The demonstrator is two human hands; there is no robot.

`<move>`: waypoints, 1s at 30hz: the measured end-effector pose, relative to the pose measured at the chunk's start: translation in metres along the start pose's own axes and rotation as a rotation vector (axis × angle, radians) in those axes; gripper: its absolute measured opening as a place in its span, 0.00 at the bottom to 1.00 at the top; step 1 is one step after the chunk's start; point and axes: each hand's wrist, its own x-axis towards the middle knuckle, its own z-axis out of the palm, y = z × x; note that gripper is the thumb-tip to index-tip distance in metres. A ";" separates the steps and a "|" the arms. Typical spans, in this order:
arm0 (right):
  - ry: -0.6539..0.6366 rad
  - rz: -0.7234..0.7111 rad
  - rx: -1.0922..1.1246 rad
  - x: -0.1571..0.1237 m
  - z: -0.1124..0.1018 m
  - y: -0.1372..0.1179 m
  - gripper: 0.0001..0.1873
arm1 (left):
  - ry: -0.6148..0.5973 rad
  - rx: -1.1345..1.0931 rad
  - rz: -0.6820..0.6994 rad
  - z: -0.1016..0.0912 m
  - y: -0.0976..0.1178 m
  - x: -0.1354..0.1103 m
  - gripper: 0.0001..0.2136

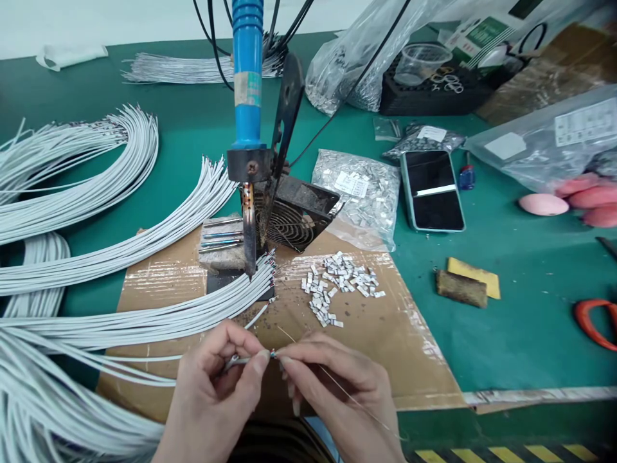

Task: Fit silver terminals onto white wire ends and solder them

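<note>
My left hand [212, 392] pinches a white cable [236, 362] close to its stripped end, where tiny coloured wires show. Thumb and forefinger of my right hand [342, 386] close at that same end, and a thin solder wire [354, 400] runs through this hand. Which small part the right fingertips press is hidden. Beyond my hands a blue soldering iron [248, 83] points down in a stand, its tip above a bundle of white cables [159, 318]. Small metal connector pieces [344, 273] lie loose on the cardboard [395, 360], ahead of my right hand.
More cable bundles [120, 251] fill the left side. Behind the iron stands a black fan [294, 215]. To the right are a bag of metal parts [359, 186], a phone [432, 191], a sponge [463, 288] and red-handled scissors [585, 318].
</note>
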 end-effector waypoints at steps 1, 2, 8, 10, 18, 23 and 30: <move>-0.001 0.002 -0.001 0.000 0.000 0.000 0.05 | 0.000 0.005 0.003 0.000 0.000 0.000 0.07; 0.001 0.002 -0.003 0.000 0.000 0.000 0.05 | 0.000 0.009 0.004 0.000 -0.001 0.000 0.07; 0.023 -0.005 0.008 0.000 0.001 -0.001 0.05 | 0.006 -0.005 0.001 0.000 -0.002 0.000 0.08; 0.019 0.003 0.020 0.000 0.002 -0.001 0.05 | 0.010 -0.001 0.007 0.000 -0.001 0.000 0.08; -0.046 -0.222 -0.131 0.001 -0.004 0.005 0.15 | 0.007 -0.014 -0.020 0.001 -0.001 0.000 0.09; -0.006 -0.615 -0.440 0.000 -0.009 0.005 0.24 | 0.013 -0.032 -0.045 0.002 -0.002 0.001 0.10; 0.151 -0.479 -0.404 0.001 -0.012 0.002 0.15 | 0.021 -0.018 -0.032 0.003 -0.003 0.001 0.09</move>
